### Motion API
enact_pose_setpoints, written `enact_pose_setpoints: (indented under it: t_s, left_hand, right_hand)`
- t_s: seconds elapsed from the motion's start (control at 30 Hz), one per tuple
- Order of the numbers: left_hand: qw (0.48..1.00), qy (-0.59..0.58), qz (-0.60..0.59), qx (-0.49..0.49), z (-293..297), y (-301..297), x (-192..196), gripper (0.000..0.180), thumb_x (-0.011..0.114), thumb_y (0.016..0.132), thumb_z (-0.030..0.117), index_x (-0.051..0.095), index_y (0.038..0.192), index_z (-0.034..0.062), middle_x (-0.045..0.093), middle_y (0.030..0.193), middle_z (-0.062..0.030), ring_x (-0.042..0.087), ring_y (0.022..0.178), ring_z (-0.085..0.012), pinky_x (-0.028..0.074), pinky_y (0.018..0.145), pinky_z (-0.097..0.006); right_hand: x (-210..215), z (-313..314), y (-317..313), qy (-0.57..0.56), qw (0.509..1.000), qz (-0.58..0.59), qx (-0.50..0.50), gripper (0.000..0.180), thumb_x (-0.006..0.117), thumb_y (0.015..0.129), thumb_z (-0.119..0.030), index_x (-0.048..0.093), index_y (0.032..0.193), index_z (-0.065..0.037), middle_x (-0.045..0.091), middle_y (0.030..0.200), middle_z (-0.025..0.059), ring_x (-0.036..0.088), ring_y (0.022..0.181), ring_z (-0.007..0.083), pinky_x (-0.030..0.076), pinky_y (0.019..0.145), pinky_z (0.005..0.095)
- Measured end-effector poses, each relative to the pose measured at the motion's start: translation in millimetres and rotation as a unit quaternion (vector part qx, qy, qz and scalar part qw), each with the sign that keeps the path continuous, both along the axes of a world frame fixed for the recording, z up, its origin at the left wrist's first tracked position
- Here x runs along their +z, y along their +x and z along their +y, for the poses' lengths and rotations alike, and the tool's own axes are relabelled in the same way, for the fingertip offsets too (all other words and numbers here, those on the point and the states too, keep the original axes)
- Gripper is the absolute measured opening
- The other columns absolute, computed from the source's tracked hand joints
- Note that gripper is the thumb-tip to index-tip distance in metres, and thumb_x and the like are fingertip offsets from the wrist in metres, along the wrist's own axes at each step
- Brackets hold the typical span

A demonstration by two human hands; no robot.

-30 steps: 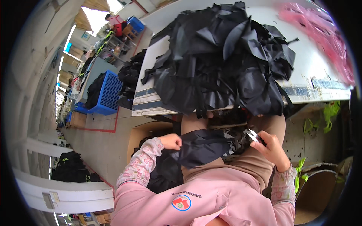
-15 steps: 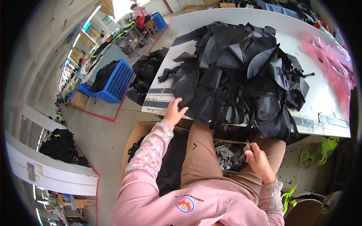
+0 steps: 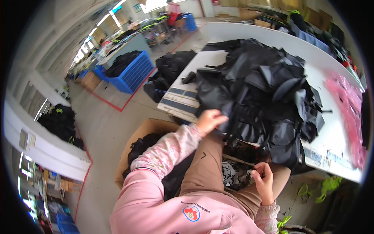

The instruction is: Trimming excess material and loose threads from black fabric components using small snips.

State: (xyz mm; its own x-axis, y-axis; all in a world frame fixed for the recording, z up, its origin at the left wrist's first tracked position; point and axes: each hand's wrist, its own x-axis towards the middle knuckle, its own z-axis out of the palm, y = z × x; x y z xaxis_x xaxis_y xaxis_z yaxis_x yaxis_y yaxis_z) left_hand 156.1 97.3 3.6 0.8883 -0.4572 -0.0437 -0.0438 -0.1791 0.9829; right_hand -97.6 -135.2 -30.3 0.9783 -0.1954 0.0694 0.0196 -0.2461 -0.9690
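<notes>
A large heap of black fabric pieces (image 3: 269, 89) covers the middle of the white table (image 3: 183, 102) and hangs over its near edge. At the heap's near left corner, my left hand (image 3: 209, 121) is closed, thumb and fingers pinching the edge of a black fabric piece (image 3: 214, 93). My right hand (image 3: 265, 182) is held lower, over my right thigh, apart from the heap. Its fingers are curled round a small metal tool (image 3: 249, 172), mostly hidden, whose kind I cannot make out.
An open cardboard box (image 3: 126, 156) with black fabric stands left of my legs. Between my knees lie small black and white scraps (image 3: 233, 173). Pink plastic film (image 3: 346, 113) rests on the table's right. A blue crate (image 3: 134, 72) stands at far left, beside more black fabric (image 3: 171, 70).
My left hand has moved right and closed on the fabric edge; before, its fingers were spread beside the heap. My right hand has dropped slightly. The view has shifted and tilted.
</notes>
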Motion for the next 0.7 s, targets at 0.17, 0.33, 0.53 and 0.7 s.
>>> enact_pose_setpoints:
  t_s: [0.17, 0.33, 0.53, 0.7]
  left_hand:
    - [0.977, -0.128, 0.094, -0.145, -56, -119, 22, 0.024, 0.07, 0.083, 0.02, 0.069, 0.095, -0.0009, 0.066, 0.079, -0.0034, 0.059, 0.075, -0.0097, 0.047, 0.067, -0.027]
    - [0.955, -0.246, 0.072, -0.149, -84, -178, 43, 0.021, 0.065, 0.082, 0.017, 0.067, 0.082, -0.0047, 0.064, 0.069, -0.0065, 0.062, 0.068, -0.0114, 0.047, 0.063, -0.027]
    - [0.952, -0.164, -0.151, -0.207, -73, -181, 55, 0.048, 0.078, 0.078, 0.042, 0.06, 0.107, 0.0072, 0.061, 0.101, -0.0132, 0.058, 0.094, -0.0296, 0.047, 0.074, -0.039]
    - [0.893, -0.153, -0.422, -0.033, -35, -193, 78, 0.066, 0.081, 0.074, 0.043, 0.054, 0.116, 0.0003, 0.06, 0.104, -0.0187, 0.058, 0.1, -0.024, 0.047, 0.079, -0.039]
  right_hand:
    - [10, 26, 5, 0.069, 0.992, -0.102, -0.023, 0.065, 0.064, 0.079, -0.006, 0.041, 0.139, -0.009, 0.051, 0.127, 0.0081, 0.05, 0.079, 0.0074, 0.041, 0.065, 0.0179]
    - [77, 40, -18, -0.113, 0.98, -0.051, -0.155, 0.042, 0.062, 0.094, -0.019, 0.052, 0.127, 0.004, 0.059, 0.123, 0.0195, 0.058, 0.11, 0.0265, 0.048, 0.093, 0.0335]
    - [-24, -73, -8, -0.122, 0.966, -0.156, -0.168, 0.027, 0.061, 0.095, -0.016, 0.065, 0.103, 0.009, 0.066, 0.106, 0.0171, 0.06, 0.089, 0.0212, 0.049, 0.08, 0.0371]
    - [3, -84, -6, -0.423, 0.838, -0.294, -0.18, 0.023, 0.057, 0.097, -0.013, 0.061, 0.089, 0.008, 0.055, 0.089, 0.0125, 0.052, 0.081, 0.0214, 0.044, 0.073, 0.0346]
